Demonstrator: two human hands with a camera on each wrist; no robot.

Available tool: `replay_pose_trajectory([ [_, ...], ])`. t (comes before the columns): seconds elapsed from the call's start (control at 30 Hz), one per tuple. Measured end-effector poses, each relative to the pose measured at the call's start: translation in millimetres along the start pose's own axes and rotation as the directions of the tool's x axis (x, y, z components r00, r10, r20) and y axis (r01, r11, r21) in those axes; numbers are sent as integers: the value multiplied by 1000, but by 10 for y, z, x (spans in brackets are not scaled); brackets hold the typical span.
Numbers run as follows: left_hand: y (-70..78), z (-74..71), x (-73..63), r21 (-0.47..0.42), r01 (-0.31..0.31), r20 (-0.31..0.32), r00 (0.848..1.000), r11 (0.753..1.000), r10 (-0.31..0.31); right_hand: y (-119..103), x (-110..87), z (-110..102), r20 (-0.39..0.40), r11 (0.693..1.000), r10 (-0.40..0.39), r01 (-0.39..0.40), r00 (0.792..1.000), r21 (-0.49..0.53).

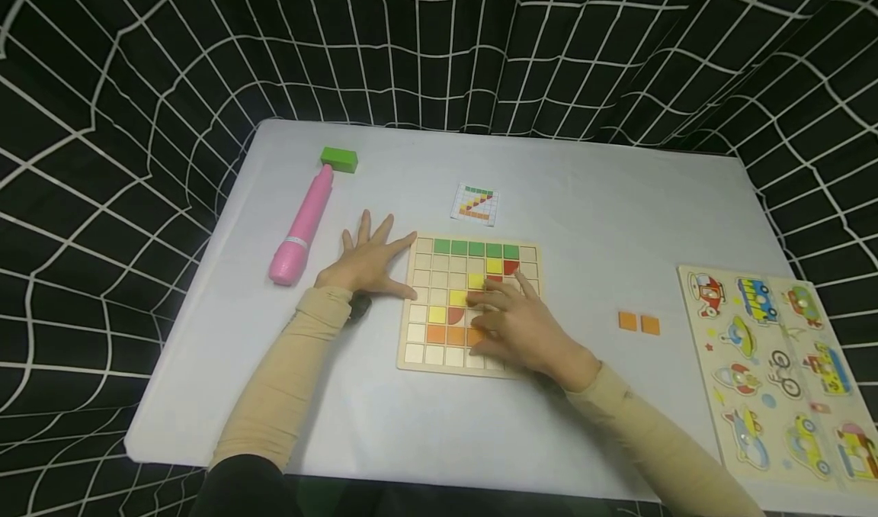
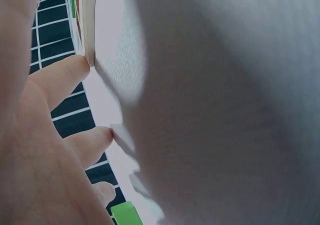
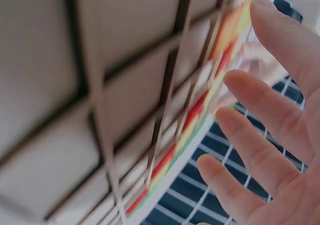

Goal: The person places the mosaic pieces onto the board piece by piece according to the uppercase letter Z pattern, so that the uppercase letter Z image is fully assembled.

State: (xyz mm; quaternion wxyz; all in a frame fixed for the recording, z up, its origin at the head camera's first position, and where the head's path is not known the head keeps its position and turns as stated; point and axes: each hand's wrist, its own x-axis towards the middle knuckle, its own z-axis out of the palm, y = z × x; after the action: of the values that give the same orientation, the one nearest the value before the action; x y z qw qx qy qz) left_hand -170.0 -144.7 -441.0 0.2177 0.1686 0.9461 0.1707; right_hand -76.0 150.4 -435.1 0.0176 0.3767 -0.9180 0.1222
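Observation:
A square wooden grid board (image 1: 414, 354) lies on the table. Along its top runs a row of green tiles (image 1: 476, 248); yellow tiles (image 1: 437, 315) and red quarter-round pieces (image 1: 456, 316) step diagonally down, and orange tiles (image 1: 435, 335) line a lower row. My left hand (image 1: 363, 264) is spread at the left side, thumb and forefinger touching the board's edge. Over the lower right of the board is my right hand (image 1: 524, 326), covering some squares. In the right wrist view its fingers (image 3: 260, 147) extend apart, with a fingertip by the orange tiles and no piece visibly held.
A printed pattern card (image 1: 475, 204) lies beyond the board. Two loose orange tiles (image 1: 627, 320) sit to the right, near a picture puzzle board (image 1: 768, 357). At the left are a pink microphone-shaped object (image 1: 302, 227) and a green block (image 1: 339, 159). Black netted fabric surrounds the table.

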Motion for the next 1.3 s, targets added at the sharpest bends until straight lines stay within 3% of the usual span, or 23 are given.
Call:
replay_pose_trajectory([
  [0.23,-2,8,8,3,-2,0,1000,1000,2,313,-236,-200,4,983,177,-177,984,49],
  [0.43,7,10,8,8,-2,0,1000,1000,2,684,-573,-384,40,938,339,-341,940,59],
  [0.67,25,-6,-6,4,1,0,1000,1000,-1,1012,-937,-478,61,883,463,-466,884,58],
  [0.83,25,-16,-8,11,5,3,1000,1000,-5,1169,-1171,-512,70,853,519,-522,852,28],
  [1.0,26,-17,0,12,8,5,1000,1000,-8,1248,-1353,-509,85,839,542,-544,836,-2],
  [1.2,23,-12,-1,10,7,7,1000,1000,-7,1289,-1440,-463,130,829,553,-559,823,17],
  [1.3,18,-10,0,10,6,7,1000,1000,-6,1292,-1442,-442,98,833,546,-551,832,42],
])
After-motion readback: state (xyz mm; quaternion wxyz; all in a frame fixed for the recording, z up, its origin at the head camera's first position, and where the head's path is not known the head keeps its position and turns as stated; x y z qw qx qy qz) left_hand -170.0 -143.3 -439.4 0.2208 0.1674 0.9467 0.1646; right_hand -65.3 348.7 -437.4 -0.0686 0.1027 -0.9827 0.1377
